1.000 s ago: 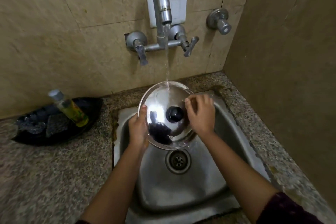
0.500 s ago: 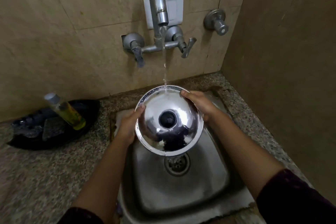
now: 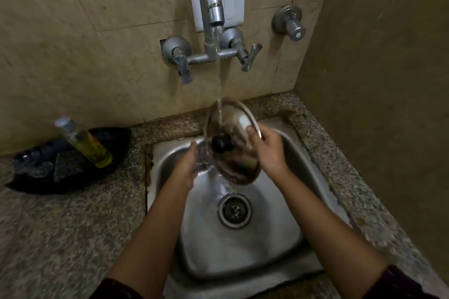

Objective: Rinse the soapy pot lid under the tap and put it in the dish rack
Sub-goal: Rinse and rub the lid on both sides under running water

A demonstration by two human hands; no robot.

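A shiny steel pot lid (image 3: 230, 123) with a black knob (image 3: 220, 145) is tilted steeply on edge over the steel sink (image 3: 286, 201). Water from the wall tap (image 3: 213, 7) falls onto its upper face and runs off the bottom toward the drain (image 3: 234, 211). My right hand (image 3: 267, 150) grips the lid's right rim. My left hand (image 3: 192, 165) is at the lid's lower left side, under the running water; its fingers are blurred and partly hidden. No dish rack is in view.
A black tray (image 3: 31, 184) on the granite counter (image 3: 60, 238) at the left holds a yellow-green bottle (image 3: 85, 143) and scrub pads. Tiled walls close the back and right side. A second valve (image 3: 290, 23) sticks out at the upper right.
The lid has turned from nearly facing me to a steep sideways tilt. My right hand shifted from the far rim to the right rim. The water now streams over the knob side.
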